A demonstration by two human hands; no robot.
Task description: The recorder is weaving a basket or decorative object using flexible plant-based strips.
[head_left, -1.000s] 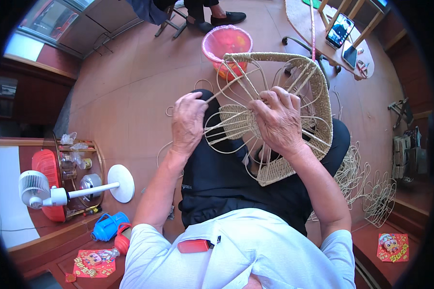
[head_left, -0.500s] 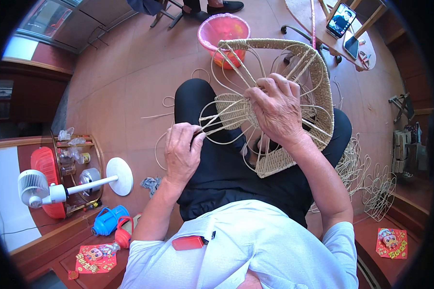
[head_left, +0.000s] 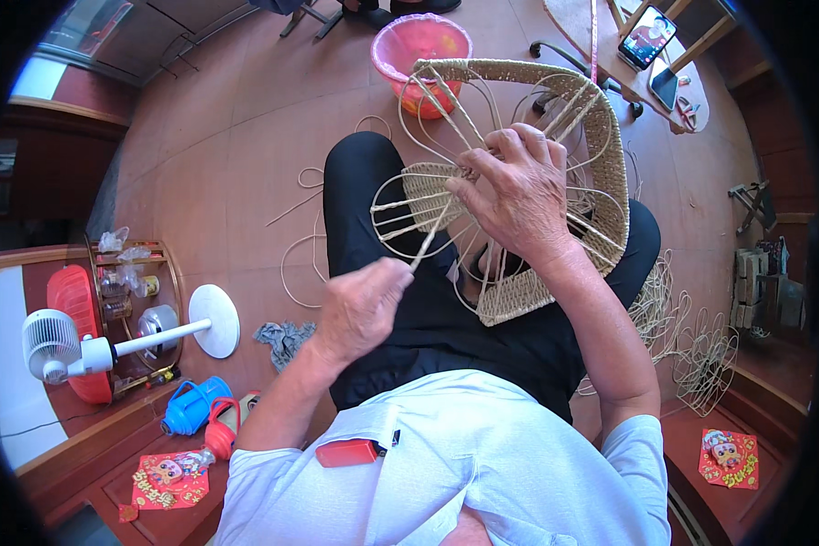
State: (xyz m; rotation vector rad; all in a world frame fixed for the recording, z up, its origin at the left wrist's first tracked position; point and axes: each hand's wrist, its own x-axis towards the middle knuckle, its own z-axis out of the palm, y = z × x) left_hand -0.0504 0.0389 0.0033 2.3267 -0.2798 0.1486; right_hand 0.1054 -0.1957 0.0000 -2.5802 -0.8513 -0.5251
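Observation:
A woven straw frame point(head_left: 607, 146), with a braided rim, looped strands and spokes, rests across my black-trousered legs point(head_left: 362, 182). My right hand point(head_left: 519, 191) is closed on the spokes at the frame's middle, fingers bent over them, hiding the centre. My left hand point(head_left: 366, 305), slightly blurred, is lower left of the frame with its fingers closed on a pale strand point(head_left: 425, 244) that runs taut up toward my right hand. Loose loops of cord point(head_left: 287, 273) lie on the floor at the left.
A pink bucket point(head_left: 420, 50) stands ahead, near another person's shoes point(head_left: 423, 6). A wheeled table point(head_left: 564, 18) holds two phones point(head_left: 646, 36). At left are a white fan point(head_left: 55, 346), rack point(head_left: 155, 264), grey cloth point(head_left: 282, 346) and blue jug point(head_left: 191, 405); cord coils point(head_left: 705, 364) lie right.
My left hand first moved down from the frame's left edge, then swung rightward and lower, drawing a strand out from the middle. My right hand and the frame shifted slightly upward in view.

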